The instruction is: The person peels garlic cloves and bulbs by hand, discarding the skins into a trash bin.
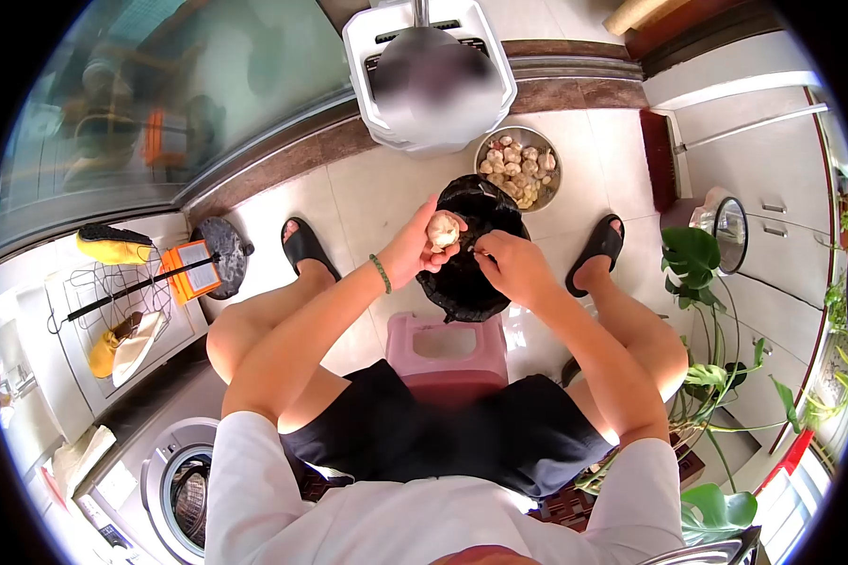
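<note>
A pale garlic bulb rests in my left hand, the fingers curled around it. Close by on the right, my right hand has its fingers pinched together over a bin lined with a black bag. Whatever sits between those right fingertips is too small to make out. Both hands hover above the bin's opening. Just beyond the bin, a round metal bowl on the floor holds several garlic bulbs and loose cloves.
A pink plastic stool stands between my legs. At the top is a white appliance with a pole. A leafy plant and cabinets line the right; a washing machine and wire shoe rack are on the left.
</note>
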Tool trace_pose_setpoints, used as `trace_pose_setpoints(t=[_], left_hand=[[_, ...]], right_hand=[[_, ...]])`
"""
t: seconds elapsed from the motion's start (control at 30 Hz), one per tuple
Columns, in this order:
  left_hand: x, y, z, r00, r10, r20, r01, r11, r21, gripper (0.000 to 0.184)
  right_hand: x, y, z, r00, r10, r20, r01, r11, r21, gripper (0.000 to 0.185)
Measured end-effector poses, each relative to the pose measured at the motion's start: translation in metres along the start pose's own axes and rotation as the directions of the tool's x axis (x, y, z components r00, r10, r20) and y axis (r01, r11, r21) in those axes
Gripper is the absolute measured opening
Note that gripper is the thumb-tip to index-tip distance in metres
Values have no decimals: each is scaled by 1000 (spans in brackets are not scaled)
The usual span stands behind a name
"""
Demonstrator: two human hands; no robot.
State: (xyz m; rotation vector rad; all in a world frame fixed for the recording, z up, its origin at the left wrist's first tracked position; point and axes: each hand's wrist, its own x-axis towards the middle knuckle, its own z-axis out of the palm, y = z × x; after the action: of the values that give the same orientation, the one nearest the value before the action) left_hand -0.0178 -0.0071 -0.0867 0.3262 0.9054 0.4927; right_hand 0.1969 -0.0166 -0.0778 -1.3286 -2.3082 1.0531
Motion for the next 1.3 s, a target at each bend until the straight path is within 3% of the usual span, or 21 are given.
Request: trace_pose_setpoints(t=[0.23,0.33,0.57,0.63,0.73,0.77,0.93,1.2,1.27,1.3], left_hand=[[5,-10,0,999,36,16,-37,999,12,53],[6,-13,3,999,47,-21,-46,998,35,47],[5,-16,13,998,26,55,-29,999,45,39],[4,-15,15,999,38,-20,-34,990,140,34],[3,-13,17,999,35,-16,-29,961,274,31],[5,-15,13,998,31,54,-44,965,257,33],[8,-22,13,999,3,46,-12,979,205,35],[11,-23,10,999,20,31,-28,960,279,38],[11,-24,11,998,47,48,-59,953,298,39],[10,-24,13,998,44,45,-55,952,302,39]], right_hand=[[5,4,2,972,-199,-127,192,979,-66,9],[5,-9,-11,985,-107,-133,117,991,70,15],[1,-20,-14,980,-55,-189,77,991,112,30],[2,-19,-17,995,35,-99,-23,993,116,29],[0,-13,-17,999,-20,-34,24,993,119,28],[0,-16,-18,1000,-23,-15,24,995,98,26],[-1,-15,-15,997,-79,-23,80,996,45,19],[4,-13,-22,987,-160,2,160,984,79,12],[2,-20,-27,997,8,77,-20,988,150,10],[2,-19,-26,997,7,77,-18,989,148,10]])
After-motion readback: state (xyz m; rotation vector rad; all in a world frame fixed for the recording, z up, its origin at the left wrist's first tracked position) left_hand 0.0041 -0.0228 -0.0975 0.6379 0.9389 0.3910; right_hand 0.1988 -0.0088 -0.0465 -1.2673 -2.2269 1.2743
